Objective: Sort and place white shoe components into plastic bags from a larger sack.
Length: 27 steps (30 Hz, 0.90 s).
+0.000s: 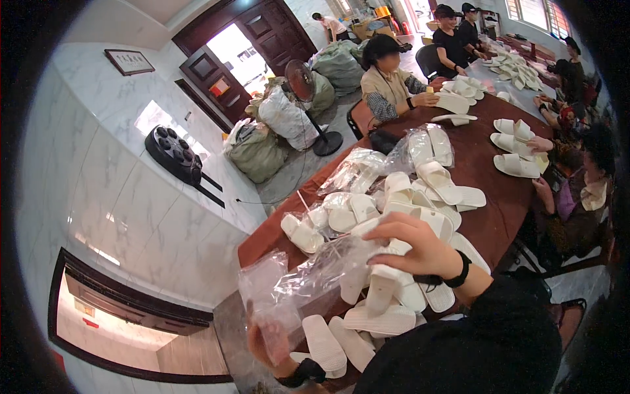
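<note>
Black sleeves fill the near edge of the view. Left hand [275, 348], at the table's [489, 217] near corner, is clenched on the mouth of a clear bag [308, 282]. Right hand [413, 246] grasps a white slipper [384, 285] at the bag's other end. More slippers [420, 197] and bags [374, 164] heap along the table's left edge; other people work at the far end.

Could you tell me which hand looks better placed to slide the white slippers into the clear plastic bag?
Probably the right hand: it already rests on the white slippers at the mouth of the clear plastic bag, while the left hand grips the bag's far end.
</note>
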Tool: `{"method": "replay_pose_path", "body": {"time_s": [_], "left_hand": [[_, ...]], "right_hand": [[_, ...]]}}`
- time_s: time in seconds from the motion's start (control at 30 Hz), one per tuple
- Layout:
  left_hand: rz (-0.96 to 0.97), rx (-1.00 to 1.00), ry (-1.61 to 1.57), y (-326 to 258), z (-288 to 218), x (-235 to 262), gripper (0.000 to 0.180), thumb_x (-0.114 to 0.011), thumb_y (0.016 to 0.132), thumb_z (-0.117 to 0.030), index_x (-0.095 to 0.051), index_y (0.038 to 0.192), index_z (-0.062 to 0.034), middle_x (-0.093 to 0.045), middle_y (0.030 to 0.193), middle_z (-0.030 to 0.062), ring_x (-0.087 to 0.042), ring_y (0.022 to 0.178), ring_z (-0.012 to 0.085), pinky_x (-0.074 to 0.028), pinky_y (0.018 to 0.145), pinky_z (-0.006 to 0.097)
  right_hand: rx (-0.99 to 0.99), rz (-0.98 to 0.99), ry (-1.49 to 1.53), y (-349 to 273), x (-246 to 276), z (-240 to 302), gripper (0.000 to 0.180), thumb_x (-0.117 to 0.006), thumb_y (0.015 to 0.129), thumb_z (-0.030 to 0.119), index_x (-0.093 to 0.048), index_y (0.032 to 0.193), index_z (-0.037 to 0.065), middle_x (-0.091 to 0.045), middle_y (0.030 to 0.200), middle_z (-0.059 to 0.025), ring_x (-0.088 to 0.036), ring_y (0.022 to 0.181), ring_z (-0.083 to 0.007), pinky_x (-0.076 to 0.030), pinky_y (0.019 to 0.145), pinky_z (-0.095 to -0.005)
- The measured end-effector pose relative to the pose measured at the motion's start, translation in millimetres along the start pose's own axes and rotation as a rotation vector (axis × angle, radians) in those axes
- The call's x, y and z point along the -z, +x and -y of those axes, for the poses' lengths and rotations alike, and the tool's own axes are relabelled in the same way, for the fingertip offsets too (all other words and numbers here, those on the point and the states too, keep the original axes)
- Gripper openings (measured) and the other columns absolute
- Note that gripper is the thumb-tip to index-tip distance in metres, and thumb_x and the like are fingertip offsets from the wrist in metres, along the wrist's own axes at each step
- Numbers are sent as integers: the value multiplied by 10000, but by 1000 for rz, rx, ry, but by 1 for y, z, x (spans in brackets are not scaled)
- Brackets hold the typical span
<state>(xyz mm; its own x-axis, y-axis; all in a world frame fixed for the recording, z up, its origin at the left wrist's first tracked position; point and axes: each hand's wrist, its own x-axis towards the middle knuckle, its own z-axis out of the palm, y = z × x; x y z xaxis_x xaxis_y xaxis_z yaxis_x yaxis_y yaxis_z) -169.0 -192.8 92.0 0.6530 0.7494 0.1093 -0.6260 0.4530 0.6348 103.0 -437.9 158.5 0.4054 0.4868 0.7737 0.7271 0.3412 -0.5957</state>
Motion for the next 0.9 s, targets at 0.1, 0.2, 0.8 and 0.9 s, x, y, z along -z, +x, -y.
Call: {"method": "replay_pose_path", "body": {"time_s": [0.1, 0.2, 0.8, 0.9], "left_hand": [[-171, -79, 104, -17, -11, -24, 520, -456, 878, -98, -352, 1383, -37, -588, 907, 100, -518, 694, 167, -426, 625, 280], [127, -125, 51, -20, -15, 38, 542, -466, 844, -67, -356, 1374, -24, -582, 904, 120, -536, 707, 187, -439, 641, 290], [-569, 307, 305, -84, 61, 192, 303, -605, 859, -122, -502, 1138, -64, -567, 1163, 123, -573, 998, 301, -488, 838, 409], [-530, 262, 524, -73, 46, 222, 348, -581, 848, -20, -487, 1183, -29, -574, 1156, 145, -601, 935, 268, -519, 788, 381]], "right_hand": [[73, -59, 63, -11, -4, -7, 165, -690, 747, 21, -662, 907, 49, -664, 833, -89, -612, 706, -208, -478, 624, -297], [264, -20, -49, -14, 2, -13, 119, -670, 773, 62, -669, 892, 61, -691, 848, -76, -609, 658, -202, -466, 585, -286], [-63, 822, 22, -147, -124, -95, 206, -567, 845, 150, -646, 1025, 88, -650, 1070, -64, -630, 919, -269, -518, 767, -369], [-57, 883, 108, -162, -149, -94, 209, -567, 856, 155, -643, 1036, 80, -649, 1055, -87, -624, 934, -279, -513, 786, -370]]}}
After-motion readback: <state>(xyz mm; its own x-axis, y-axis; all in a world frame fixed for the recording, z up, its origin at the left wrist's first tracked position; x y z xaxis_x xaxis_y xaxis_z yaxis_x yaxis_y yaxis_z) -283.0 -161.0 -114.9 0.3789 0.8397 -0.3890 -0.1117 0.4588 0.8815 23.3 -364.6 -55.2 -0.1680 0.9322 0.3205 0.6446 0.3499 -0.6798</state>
